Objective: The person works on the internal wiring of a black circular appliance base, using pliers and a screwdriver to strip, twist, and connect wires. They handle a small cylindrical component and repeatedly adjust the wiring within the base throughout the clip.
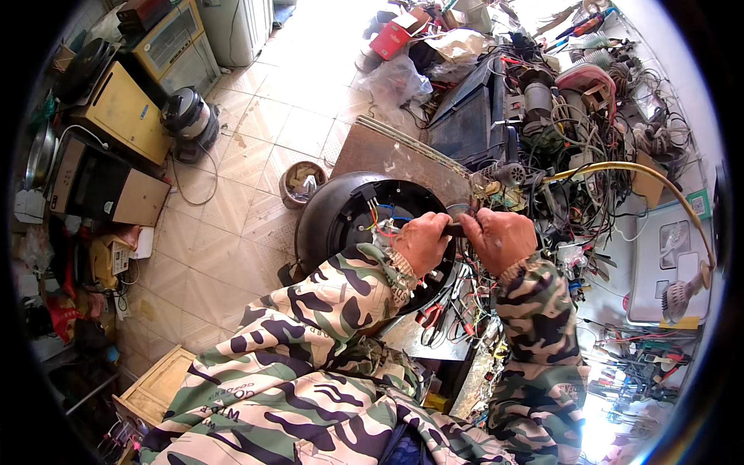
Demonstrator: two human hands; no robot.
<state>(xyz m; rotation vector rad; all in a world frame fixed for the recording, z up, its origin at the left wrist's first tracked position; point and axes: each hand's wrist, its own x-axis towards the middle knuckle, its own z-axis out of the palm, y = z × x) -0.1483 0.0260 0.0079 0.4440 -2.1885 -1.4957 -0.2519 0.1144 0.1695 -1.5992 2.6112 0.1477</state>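
Note:
A large round black appliance housing [319, 213] lies open side up in front of me, with red, blue, yellow and white wires [381, 221] loose inside it. Over its right rim, my left hand [422, 242] is closed, thumb and fingers pressed on a short dark piece [454, 230]. Just to the right, my right hand [502, 239] is also closed around the other end of that piece. Its kind is hidden by the fingers. Pliers with red handles [431, 314] lie just below the housing, among other hand tools.
Beyond the housing is a brown board [395, 151]. A heap of cables and motor parts [558, 116] fills the right side, with a gooseneck lamp [682, 298] arching over. On the tiled floor stand a small bin [302, 184] and a rice-cooker-like appliance [188, 116].

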